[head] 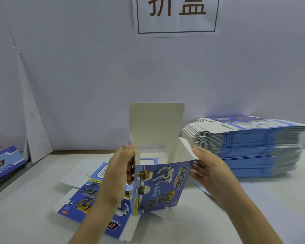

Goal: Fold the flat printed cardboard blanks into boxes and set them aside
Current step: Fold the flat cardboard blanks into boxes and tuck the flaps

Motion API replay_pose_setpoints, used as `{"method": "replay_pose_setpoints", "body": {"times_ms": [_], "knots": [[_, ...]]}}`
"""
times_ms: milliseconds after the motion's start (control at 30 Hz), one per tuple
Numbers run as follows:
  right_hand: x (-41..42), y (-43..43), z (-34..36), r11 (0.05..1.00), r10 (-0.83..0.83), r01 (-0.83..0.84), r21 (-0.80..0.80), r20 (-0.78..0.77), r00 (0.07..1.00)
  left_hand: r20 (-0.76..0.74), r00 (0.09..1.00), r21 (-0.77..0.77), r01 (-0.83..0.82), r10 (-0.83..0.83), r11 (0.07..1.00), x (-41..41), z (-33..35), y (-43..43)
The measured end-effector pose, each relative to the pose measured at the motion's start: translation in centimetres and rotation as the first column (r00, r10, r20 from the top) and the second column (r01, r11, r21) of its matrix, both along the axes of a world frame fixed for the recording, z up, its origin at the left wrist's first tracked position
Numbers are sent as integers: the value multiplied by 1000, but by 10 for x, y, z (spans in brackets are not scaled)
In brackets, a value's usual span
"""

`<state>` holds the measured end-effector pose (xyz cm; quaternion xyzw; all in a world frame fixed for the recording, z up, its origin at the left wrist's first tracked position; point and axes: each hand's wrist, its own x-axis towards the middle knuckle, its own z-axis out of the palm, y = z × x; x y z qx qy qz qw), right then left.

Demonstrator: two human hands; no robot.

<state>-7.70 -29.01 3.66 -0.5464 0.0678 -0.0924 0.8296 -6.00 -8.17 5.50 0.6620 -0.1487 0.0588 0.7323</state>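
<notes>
A blue printed box (163, 187) with robot-dog pictures stands upright in the middle of the table, its top open and its white lid flap (156, 120) pointing up. My left hand (119, 170) grips the box's left top edge, thumb over the rim. My right hand (207, 170) holds the box's right side, fingers at the small white side flap (188, 149). Under the box lies a flat blank (88, 194), printed side up.
A tall stack of flat blue blanks (250, 148) sits at the right. A folded blue box (2, 163) lies at the far left edge. A white wall (77, 76) with a paper sign (176, 14) closes the back of the table (25, 217).
</notes>
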Motion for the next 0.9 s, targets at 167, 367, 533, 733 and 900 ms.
{"method": "replay_pose_setpoints", "body": {"times_ms": [167,367,533,733,900], "knots": [[-1,12,-1,976,-50,79,-203,141,989,-47,998,-8,-37,37,999,5,-2,6],[-7,29,5,860,-65,205,-468,298,952,-87,991,106,112,-103,988,6,0,11],[-8,34,3,944,45,48,-326,272,961,-128,988,41,93,-87,995,11,-2,17],[-2,35,-4,963,22,58,-264,291,956,-127,985,-44,114,-119,992,7,0,14],[0,41,-8,961,54,31,-275,298,953,-246,899,-352,266,-363,898,27,-11,37]]}}
